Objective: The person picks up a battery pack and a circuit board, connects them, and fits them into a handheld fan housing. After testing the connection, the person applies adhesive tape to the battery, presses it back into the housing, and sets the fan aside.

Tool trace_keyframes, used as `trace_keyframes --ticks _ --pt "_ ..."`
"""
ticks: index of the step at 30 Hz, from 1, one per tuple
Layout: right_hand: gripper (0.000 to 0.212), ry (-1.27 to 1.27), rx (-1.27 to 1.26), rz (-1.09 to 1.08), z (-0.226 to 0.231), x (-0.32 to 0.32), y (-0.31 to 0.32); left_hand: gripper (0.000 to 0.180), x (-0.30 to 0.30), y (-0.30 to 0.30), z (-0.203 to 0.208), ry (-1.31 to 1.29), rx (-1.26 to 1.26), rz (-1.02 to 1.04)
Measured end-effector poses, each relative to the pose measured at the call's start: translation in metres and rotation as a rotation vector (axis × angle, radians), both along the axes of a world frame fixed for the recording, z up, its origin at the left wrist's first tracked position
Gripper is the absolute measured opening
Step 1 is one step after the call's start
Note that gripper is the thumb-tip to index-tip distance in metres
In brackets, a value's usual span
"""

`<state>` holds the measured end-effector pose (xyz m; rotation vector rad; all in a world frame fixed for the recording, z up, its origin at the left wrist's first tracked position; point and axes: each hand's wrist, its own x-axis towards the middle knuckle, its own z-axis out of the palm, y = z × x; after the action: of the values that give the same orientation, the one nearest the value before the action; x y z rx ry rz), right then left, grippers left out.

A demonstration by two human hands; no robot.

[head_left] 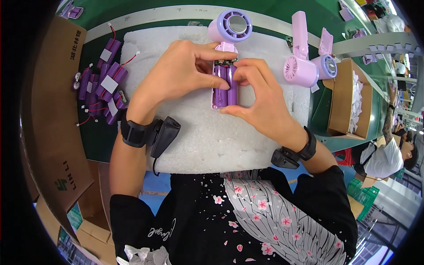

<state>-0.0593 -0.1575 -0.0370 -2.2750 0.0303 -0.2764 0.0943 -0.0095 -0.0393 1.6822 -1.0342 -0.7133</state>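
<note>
Near the left edge of the green worktop (pixel 99 132), a heap of purple battery packs (pixel 102 86) with red leads waits beside the white foam pad (pixel 212 141). On the pad's far half lies the open fan handle (pixel 224 86), its long axis running away from the person, the round lilac fan head (pixel 234 25) pointing to the far edge. Two purple cells (pixel 226 90) already sit side by side in the handle; no cover is on it, so closing seems left to do. The left hand (pixel 176 73) pinches the handle's upper left side, the right hand (pixel 258 99) presses the cells from the right. Further right, two finished-looking pink fans (pixel 304 66) rest beyond the pad's right edge, beside a cardboard box (pixel 342 99).
</note>
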Motion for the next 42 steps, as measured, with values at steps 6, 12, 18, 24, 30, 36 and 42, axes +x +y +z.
trace_keyframes --ticks 6,12,18,24,30,36,42 --pt "0.066 0.014 0.017 0.022 -0.003 0.003 0.000 0.052 -0.003 0.002 -0.003 0.096 0.057 0.033" --pt "0.050 -0.154 0.006 0.088 -0.012 0.009 -0.009 0.052 -0.004 0.000 -0.006 0.087 0.031 0.034" --pt "0.024 -0.230 -0.082 0.043 -0.015 0.013 -0.014 0.053 -0.003 -0.002 -0.005 0.078 0.090 0.017" --pt "0.038 -0.178 -0.127 0.149 -0.002 0.003 -0.011 0.052 -0.001 -0.001 -0.010 0.066 -0.025 -0.009" --pt "0.054 -0.079 -0.325 0.133 0.002 -0.006 0.000 0.051 -0.006 -0.006 -0.002 0.038 0.050 0.009" --pt "0.055 -0.145 -0.555 -0.145 0.005 0.052 -0.037 0.034 0.001 -0.006 -0.003 -0.482 -0.201 0.352" --pt "0.058 -0.102 -0.872 -0.600 0.025 0.054 -0.099 0.024 0.004 0.018 0.014 -0.880 0.039 0.572"
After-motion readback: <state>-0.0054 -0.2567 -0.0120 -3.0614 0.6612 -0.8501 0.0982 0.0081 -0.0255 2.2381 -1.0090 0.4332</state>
